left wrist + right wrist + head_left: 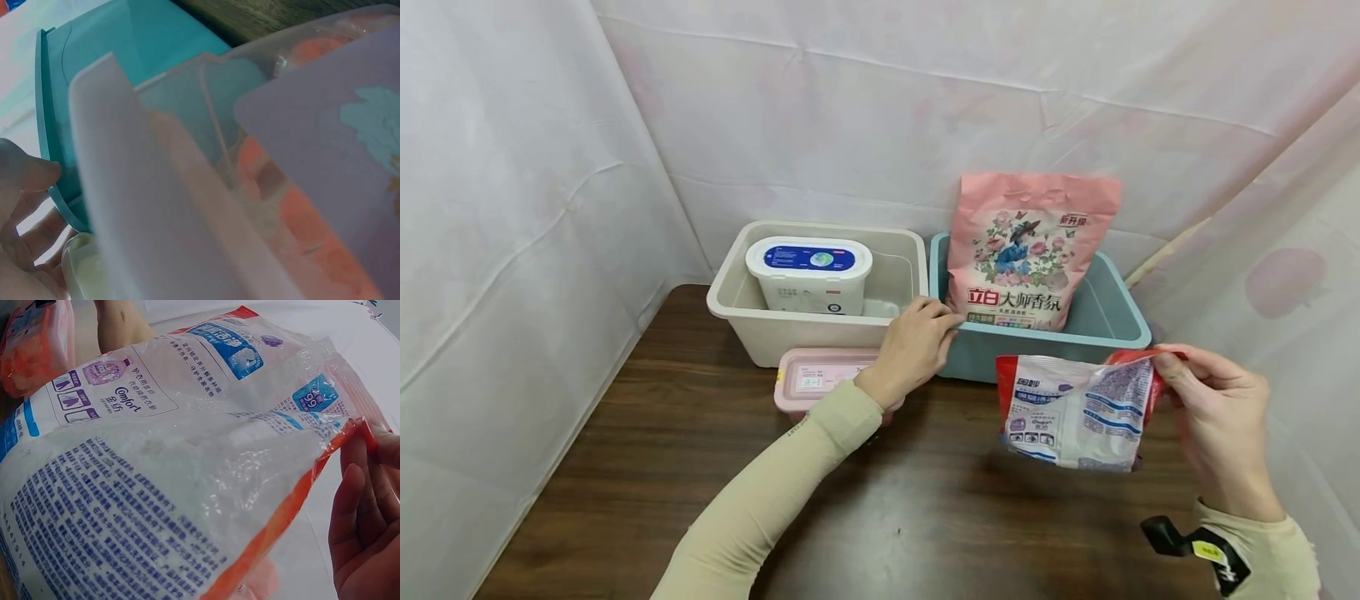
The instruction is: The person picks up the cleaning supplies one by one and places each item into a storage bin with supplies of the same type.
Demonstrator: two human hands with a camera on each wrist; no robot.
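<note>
My right hand (1167, 368) pinches the red top corner of a white, blue-printed detergent pouch (1075, 412) and holds it up above the table's right side. The right wrist view shows the pouch (156, 481) close up, with my fingers (359, 512) on its red edge. My left hand (942, 327) has curled fingers on the front left corner rim of a teal bin (1123, 337). In the left wrist view my thumb (31, 175) sits beside that teal rim (62, 209). A tall pink flowered bag (1030, 250) stands in the bin.
A beige bin (760, 329) holding a white tub with a blue label (808, 275) stands left of the teal one. A pink lidded box (812, 379) lies in front of it, partly under my left forearm. White sheets enclose the dark wooden table (647, 467).
</note>
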